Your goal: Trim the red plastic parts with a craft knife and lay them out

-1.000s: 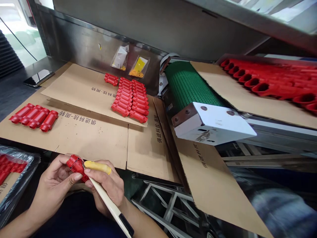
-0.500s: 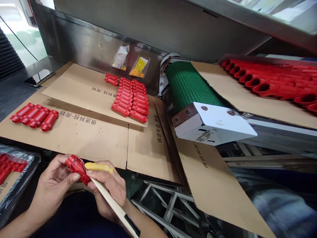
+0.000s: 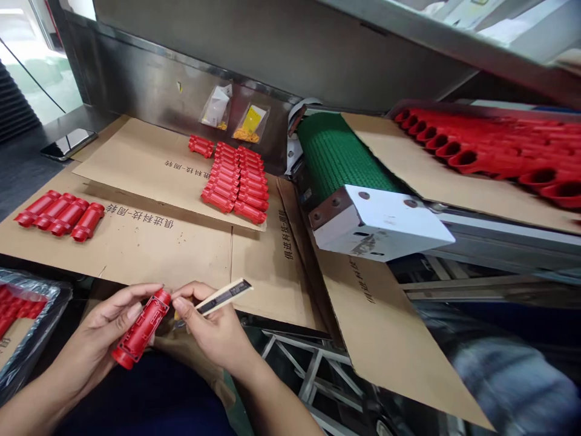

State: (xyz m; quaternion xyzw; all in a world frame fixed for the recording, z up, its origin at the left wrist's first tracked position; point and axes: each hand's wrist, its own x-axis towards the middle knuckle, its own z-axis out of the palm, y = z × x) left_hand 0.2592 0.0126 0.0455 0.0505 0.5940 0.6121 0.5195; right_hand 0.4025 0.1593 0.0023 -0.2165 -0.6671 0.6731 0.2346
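In the head view, my left hand (image 3: 97, 330) is closed around a ribbed red plastic tube (image 3: 144, 328), held at a slant with its panelled, slotted side toward me. My right hand (image 3: 215, 330) grips a slim beige-handled tool (image 3: 224, 297) with a dark printed label. The labelled end sticks out up and to the right; a greyish part of it shows below the fingers. A yellow finger cover is partly hidden in that hand. The right fingertips are at the tube's upper end; whether they touch it I cannot tell.
Red tubes (image 3: 233, 181) lie in rows on a cardboard sheet (image 3: 136, 151), with several more (image 3: 57, 213) at the left. Beyond are small bags (image 3: 249, 124) and a phone (image 3: 69, 144). A green conveyor belt (image 3: 340, 154) and a stack of red tubes (image 3: 494, 151) stand right.
The tool has swung round in my right hand, its handle now pointing up instead of down. My right hand has drawn rightward. The tube has turned, its other end now up.
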